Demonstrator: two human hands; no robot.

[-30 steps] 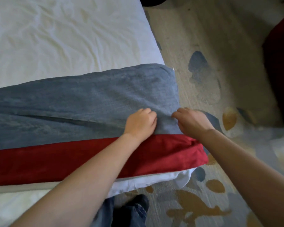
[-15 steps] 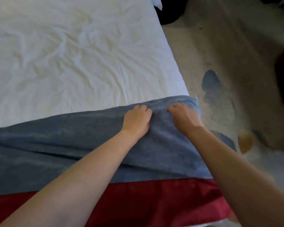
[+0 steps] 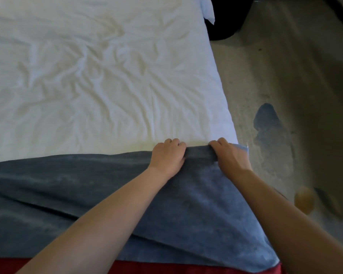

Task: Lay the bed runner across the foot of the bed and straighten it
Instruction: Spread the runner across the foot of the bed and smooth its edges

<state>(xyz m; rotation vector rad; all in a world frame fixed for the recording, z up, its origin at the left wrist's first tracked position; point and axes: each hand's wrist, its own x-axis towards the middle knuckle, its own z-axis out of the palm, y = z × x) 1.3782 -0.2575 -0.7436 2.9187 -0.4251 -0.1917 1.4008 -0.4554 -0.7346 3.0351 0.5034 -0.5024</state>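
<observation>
The bed runner (image 3: 67, 186) is a blue-grey cloth with a red band (image 3: 166, 268) along its near edge. It lies across the white, wrinkled bed (image 3: 99, 80) from the left edge of view to the bed's right side. My left hand (image 3: 167, 156) grips the runner's far edge with curled fingers. My right hand (image 3: 229, 155) grips the same far edge close to the right corner, a hand's width away. A few long folds run across the blue cloth under my forearms.
A beige patterned carpet (image 3: 285, 86) with dark blue and tan patches lies to the right of the bed. Dark furniture (image 3: 226, 16) stands at the top, beyond the bed's far right corner.
Both hands have moved from near the red band up to the runner's far edge and now grip it. The far edge has shifted away from me over the white sheet.
</observation>
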